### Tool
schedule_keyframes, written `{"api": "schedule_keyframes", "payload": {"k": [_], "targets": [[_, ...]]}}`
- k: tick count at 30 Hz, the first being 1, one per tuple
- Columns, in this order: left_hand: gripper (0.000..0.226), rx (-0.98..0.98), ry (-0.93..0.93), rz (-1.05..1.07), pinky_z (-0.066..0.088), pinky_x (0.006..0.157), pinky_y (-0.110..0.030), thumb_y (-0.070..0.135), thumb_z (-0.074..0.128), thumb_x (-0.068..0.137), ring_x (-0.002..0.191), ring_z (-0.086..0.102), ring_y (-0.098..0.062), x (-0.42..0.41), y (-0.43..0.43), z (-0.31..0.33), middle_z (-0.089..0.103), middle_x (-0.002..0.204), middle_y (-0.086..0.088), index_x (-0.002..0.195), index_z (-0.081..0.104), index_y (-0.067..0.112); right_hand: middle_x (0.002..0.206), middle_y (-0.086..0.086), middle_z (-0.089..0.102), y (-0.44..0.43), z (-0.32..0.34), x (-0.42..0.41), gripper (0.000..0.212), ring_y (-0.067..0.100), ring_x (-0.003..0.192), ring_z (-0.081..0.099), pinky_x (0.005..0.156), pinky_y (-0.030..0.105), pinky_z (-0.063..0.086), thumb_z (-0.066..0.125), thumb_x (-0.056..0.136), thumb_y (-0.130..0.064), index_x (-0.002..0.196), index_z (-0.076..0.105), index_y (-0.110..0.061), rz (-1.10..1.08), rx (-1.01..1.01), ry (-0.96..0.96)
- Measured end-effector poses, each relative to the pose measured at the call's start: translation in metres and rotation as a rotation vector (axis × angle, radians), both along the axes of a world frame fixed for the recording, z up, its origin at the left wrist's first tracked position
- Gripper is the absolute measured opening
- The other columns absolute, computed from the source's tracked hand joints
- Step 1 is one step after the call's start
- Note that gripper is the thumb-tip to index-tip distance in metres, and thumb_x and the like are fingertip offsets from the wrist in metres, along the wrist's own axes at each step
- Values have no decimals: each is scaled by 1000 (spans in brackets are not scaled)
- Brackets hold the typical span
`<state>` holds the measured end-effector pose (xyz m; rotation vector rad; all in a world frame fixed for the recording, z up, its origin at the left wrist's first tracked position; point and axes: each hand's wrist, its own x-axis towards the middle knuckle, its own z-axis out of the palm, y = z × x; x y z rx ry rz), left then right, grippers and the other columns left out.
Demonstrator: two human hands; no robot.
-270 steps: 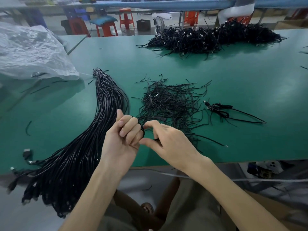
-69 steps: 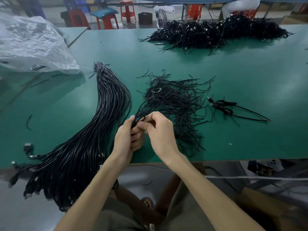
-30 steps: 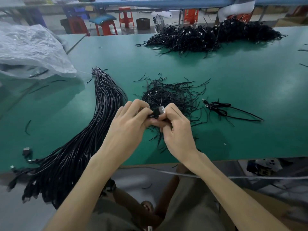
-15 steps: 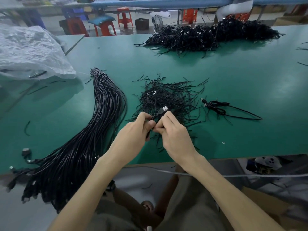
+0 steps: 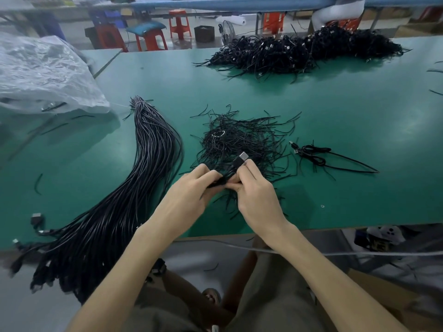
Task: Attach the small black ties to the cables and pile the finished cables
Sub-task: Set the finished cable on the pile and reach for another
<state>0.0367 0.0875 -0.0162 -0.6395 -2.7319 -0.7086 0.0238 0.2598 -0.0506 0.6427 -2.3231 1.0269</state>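
Centre of frame: pinching a folded thin black cable with silver plug (image 5: 240,161) between left hand (image 5: 189,195) and right hand (image 5: 255,197), with fingers of both curled tight round it. Held just over the loose heap of short black wire ties (image 5: 242,140) on the green desk (image 5: 359,111), likely for easy reach. Glossy, bunched, plug poking upward; tie not discernible.

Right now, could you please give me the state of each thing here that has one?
left hand, pinches the held cable.
right hand, pinches it below the plug.
held cable, bunched between both hands, plug free.
tie heap, loose, tangled.
cable bundle, straight, cinched at far end.
far pile, coiled cables, heaped.
single cable, coiled, apart.
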Motion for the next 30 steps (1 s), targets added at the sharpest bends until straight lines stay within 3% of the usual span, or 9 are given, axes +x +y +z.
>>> {"api": "schedule_keyframes", "payload": {"k": [3,6,9,14,17,20,25,27,30], "targets": [[25,-165,226,46,49,63,-39,16,70,97,66,50,-26,7,6,14,55,94,-6,122,69,12,99,12,52,0,1,-3,8,28,78,56,70,44,56,54,91,9,94,58,3,-36,-94,4],[47,-236,302,113,32,66,-27,9,80,88,67,32,-17,15,11,26,51,93,-2,131,65,18,95,0,46,0,8,-3,29,5,75,45,71,13,45,58,87,20,92,56,-8,-62,-216,61],[64,-253,346,99,19,69,-26,0,84,78,76,12,-10,19,13,35,49,93,-3,137,62,14,89,-10,43,-4,18,-1,47,-7,79,49,72,4,39,60,87,23,91,48,-22,-37,-330,62],[64,-283,354,95,25,70,-26,-2,82,80,76,22,-14,23,13,40,49,96,-4,139,61,13,84,-10,44,-10,25,1,47,-8,73,51,65,2,41,57,88,23,78,46,-22,13,-469,-49],[48,-205,241,86,45,53,-33,20,71,97,67,47,-18,27,16,42,53,98,0,143,57,22,82,-2,45,-8,19,1,31,-1,71,47,67,6,41,58,87,23,76,52,-5,11,-421,-90],[48,-51,-12,74,49,61,-27,45,56,101,63,55,-2,24,16,46,58,96,19,147,47,36,82,9,47,-5,14,1,23,5,70,43,67,10,40,56,87,23,77,53,3,19,-397,-142],[45,579,-466,-151,53,53,-33,-6,42,106,68,71,-26,14,5,42,67,98,-13,141,53,19,80,8,48,1,14,3,35,6,66,42,63,10,39,53,87,25,77,51,-9,19,-425,-206],[51,465,-402,-189,53,66,-23,-11,54,99,82,72,-16,10,2,38,67,99,-4,139,57,19,80,5,48,2,17,4,36,5,68,45,63,10,40,53,85,25,76,51,-9,15,-411,-219],[49,174,-88,-92,43,83,-13,11,78,89,91,55,-4,5,0,31,56,101,7,134,66,26,79,-6,45,1,20,5,41,1,67,46,62,10,37,55,87,22,73,47,-16,35,-389,-247]]}}
